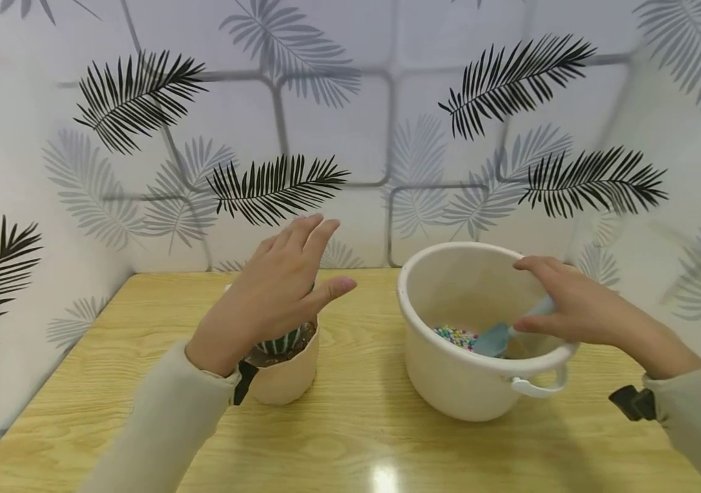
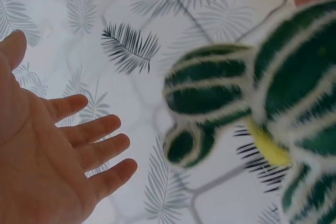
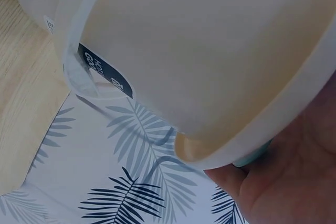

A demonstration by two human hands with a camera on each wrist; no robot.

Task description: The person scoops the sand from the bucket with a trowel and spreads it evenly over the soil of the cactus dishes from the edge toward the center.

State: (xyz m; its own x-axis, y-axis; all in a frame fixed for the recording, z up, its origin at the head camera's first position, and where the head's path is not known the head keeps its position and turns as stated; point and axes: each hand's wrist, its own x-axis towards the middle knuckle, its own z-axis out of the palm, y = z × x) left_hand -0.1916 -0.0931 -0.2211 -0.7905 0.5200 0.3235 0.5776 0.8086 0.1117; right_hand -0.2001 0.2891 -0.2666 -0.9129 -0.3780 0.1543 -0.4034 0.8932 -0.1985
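Note:
My left hand (image 1: 270, 294) hovers in front of a potted cactus (image 1: 279, 342), fingers extended and thumb spread, holding nothing. The left wrist view shows the same hand (image 2: 58, 156) apart from the green, white-ribbed cactus (image 2: 210, 87). On the right, a deep cream bucket (image 1: 461, 397) holds small multicoloured beads (image 1: 455, 337) and a light-blue shovel (image 1: 493, 340) leaning inside. My right hand (image 1: 578, 305) is over the bucket's right rim, thumb and fingers spread on either side of the shovel's handle. In the right wrist view, a bit of blue handle (image 3: 253, 156) shows beside the palm.
The beige cactus pot (image 1: 289, 380) stands left on the wood-grain table (image 1: 350, 411), with soil inside. A white handle (image 1: 538, 390) sticks out at the bucket's front right. Behind the table rises a leaf-patterned wall (image 1: 338, 137).

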